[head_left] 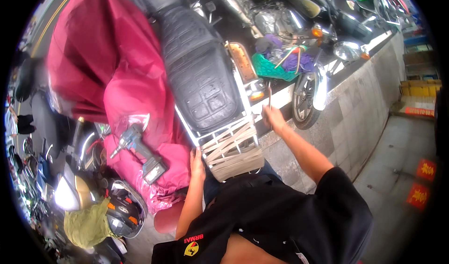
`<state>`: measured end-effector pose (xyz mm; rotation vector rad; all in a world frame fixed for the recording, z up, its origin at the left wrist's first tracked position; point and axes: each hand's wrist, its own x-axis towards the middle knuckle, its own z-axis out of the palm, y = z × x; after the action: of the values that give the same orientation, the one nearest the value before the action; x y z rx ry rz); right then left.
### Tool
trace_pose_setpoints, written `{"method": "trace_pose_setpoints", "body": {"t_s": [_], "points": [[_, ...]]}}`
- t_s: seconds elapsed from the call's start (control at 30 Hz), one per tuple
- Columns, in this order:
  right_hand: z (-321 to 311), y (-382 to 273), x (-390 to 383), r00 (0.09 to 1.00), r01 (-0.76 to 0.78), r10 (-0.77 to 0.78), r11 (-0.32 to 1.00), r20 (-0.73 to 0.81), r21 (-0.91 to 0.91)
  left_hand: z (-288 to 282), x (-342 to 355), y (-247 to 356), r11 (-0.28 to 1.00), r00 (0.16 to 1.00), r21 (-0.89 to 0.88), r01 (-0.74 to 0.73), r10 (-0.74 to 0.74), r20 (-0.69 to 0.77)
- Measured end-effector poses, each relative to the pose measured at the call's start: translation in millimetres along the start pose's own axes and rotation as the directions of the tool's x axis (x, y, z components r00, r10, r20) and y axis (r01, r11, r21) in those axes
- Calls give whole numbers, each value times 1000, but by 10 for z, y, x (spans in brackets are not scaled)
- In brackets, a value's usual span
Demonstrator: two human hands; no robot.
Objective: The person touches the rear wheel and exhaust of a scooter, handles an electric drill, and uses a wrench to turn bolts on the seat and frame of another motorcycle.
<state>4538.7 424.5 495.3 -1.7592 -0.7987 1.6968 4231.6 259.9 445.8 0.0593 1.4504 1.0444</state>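
Observation:
A motorcycle's black seat [203,72] runs up the middle, with a white metal luggage rack [229,137] around its near end. Grey-beige strapping [238,159] is wound over the rack's bars. My left hand [197,165] is at the rack's near left corner, its fingers closed around the frame there. Beside the rack's right side, my right hand [272,118] is closed on a thin dark metal rod [270,93] that points away from me; its kind is unclear. An orange turn signal [256,95] sits just left of the rod.
A cordless power tool [140,151] lies on a magenta cover [135,95] at left. A green basket [273,68] with purple cloth is beyond my right hand. Parked motorcycles [280,18] stand farther off. A low tiled ledge [360,91] runs along the right; a helmet [125,210] is lower left.

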Motion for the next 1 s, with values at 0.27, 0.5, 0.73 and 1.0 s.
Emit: {"method": "trace_pose_setpoints", "body": {"t_s": [0.27,0.5,0.73,1.0], "points": [[139,710,-976,963,-269,262,953,67,140,134,-217,-5,885,903,-310,346,-225,365],[278,826,-825,956,-289,267,926,121,244,215,-279,-89,960,957,-186,209,-161,243],[-238,530,-333,993,-92,95,995,74,-35,384,-365,-143,987,983,29,157,-154,-100],[-2863,-1003,814,760,167,-450,832,-469,-529,399,-288,-368,958,908,256,-129,218,-358]]}}
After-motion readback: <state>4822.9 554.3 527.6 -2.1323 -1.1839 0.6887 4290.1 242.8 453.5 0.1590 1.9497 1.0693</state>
